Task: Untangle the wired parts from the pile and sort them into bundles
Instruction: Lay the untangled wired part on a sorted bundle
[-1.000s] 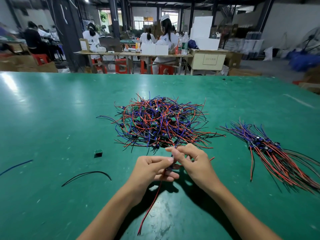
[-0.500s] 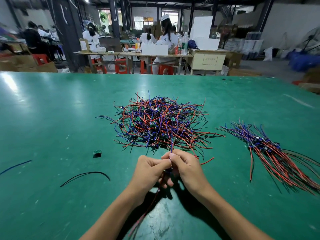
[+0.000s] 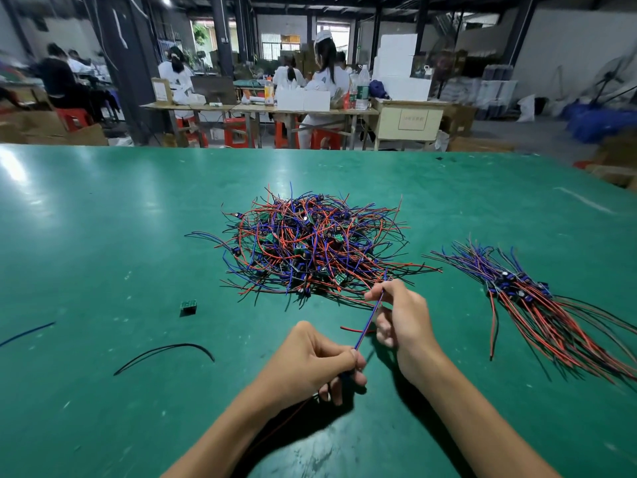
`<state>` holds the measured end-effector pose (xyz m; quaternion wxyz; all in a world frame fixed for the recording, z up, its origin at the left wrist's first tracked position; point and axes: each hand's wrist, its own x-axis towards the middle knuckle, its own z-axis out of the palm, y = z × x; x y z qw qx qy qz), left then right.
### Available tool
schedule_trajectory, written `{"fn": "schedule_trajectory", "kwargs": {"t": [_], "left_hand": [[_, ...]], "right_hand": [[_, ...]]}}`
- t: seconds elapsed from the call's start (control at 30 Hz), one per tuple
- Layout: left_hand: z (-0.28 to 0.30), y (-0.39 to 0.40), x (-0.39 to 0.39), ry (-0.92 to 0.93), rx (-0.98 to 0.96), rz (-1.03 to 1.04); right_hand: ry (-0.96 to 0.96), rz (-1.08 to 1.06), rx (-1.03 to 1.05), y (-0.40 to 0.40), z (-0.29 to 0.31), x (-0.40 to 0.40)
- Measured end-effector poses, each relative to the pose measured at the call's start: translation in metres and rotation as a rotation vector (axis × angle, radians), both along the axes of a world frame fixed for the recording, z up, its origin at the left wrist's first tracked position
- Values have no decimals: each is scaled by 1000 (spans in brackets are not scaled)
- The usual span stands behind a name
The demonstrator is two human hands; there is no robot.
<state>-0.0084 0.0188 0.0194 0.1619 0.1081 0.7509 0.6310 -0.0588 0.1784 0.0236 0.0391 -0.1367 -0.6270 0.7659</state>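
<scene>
The left hand (image 3: pixel 315 363) is gripping one end of a blue wire (image 3: pixel 368 322) while the right hand (image 3: pixel 396 313) is pinching it farther up, stretching it taut to free it. It is slanting away toward the pile (image 3: pixel 310 246) just beyond the right hand; the bundle (image 3: pixel 537 305) is lying right of it on the desk (image 3: pixel 103 236).

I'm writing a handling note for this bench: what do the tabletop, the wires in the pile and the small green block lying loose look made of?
Tabletop: likely a green rubber or vinyl mat, semi-gloss, since lamps reflect softly and it shows scuffs.
Wires in the pile: thin leads in smooth red, blue and black plastic-looking insulation; they bend freely.
Small green block: apparently a circuit-board piece, matte green; too small to be sure.
</scene>
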Motion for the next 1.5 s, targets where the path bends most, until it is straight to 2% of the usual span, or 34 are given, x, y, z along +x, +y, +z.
{"fn": "schedule_trajectory", "kwargs": {"t": [0.13, 0.2, 0.23, 0.3, 0.4, 0.5, 0.67, 0.97, 1.1, 1.2, 1.33, 1.5], "left_hand": [[1, 0, 2, -1, 25, -17], [2, 0, 2, -27, 72, 7], [2, -1, 1, -42, 101, 34], [3, -3, -2, -60, 160, 102], [4, -8, -7, -85, 242, 169], [4, -8, -11, -104, 270, 154], [2, -17, -14, -134, 287, 100], [2, -24, -15, -111, 154, 53], [1, -22, -16, -110, 134, 82], [0, -22, -17, -96, 152, 126], [0, -24, -17, -32, 186, 234], [0, -26, -18, 84, 180, 337]], "right_hand": [[-83, 106, -412, 9, 6, 1], [-93, 160, -439, 11, 5, 0], [-67, 188, -371, 11, 4, 0], [35, 267, -91, 10, 1, 0], [229, 501, 306, 4, -4, 5], [331, 565, 431, -4, -10, 10], [268, 362, 227, 0, -3, 10], [228, 6, 96, 10, 7, 6], [239, -41, 86, 8, 7, 4], [242, -84, -27, 14, 11, 2], [205, 1, -263, 21, 17, 3], [174, 98, -407, 20, 18, 4]]}}
